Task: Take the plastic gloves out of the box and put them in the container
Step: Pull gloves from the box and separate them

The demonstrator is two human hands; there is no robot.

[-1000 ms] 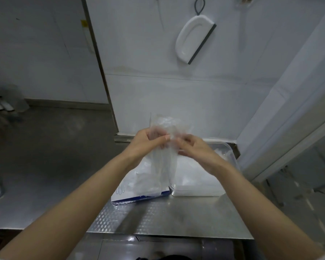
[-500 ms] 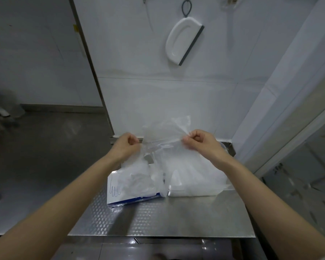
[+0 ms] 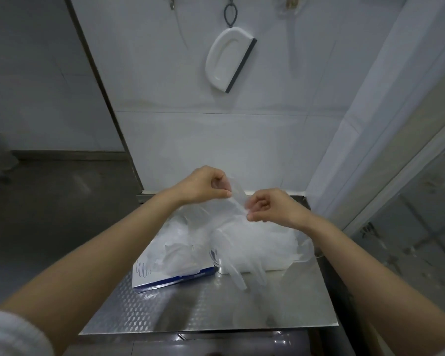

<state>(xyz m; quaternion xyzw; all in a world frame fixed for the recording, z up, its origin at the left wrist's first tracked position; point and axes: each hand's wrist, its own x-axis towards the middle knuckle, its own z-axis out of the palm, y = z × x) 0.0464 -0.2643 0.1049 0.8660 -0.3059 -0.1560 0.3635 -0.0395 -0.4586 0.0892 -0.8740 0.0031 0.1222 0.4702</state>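
A thin clear plastic glove (image 3: pixel 238 201) is stretched between my two hands above the steel table. My left hand (image 3: pixel 203 185) pinches its upper end and my right hand (image 3: pixel 267 208) pinches the lower end. Below them lies a loose heap of clear gloves (image 3: pixel 252 240) over the clear container (image 3: pixel 305 249), whose walls are mostly hidden. Some glove fingers hang over its front onto the table. The white and blue glove box (image 3: pixel 162 274) lies to the container's left, with more gloves bulging from its top.
The steel table (image 3: pixel 216 312) ends in a front edge close to me. A white squeegee (image 3: pixel 229 62) hangs on the tiled wall behind. A lower grey floor or surface spreads to the left, a glass panel stands at the right.
My hands, spread apart half a second ago, have come closer together, now holding a narrower strip of glove. The gloves heap now covers the container more and fingers hang over its front.
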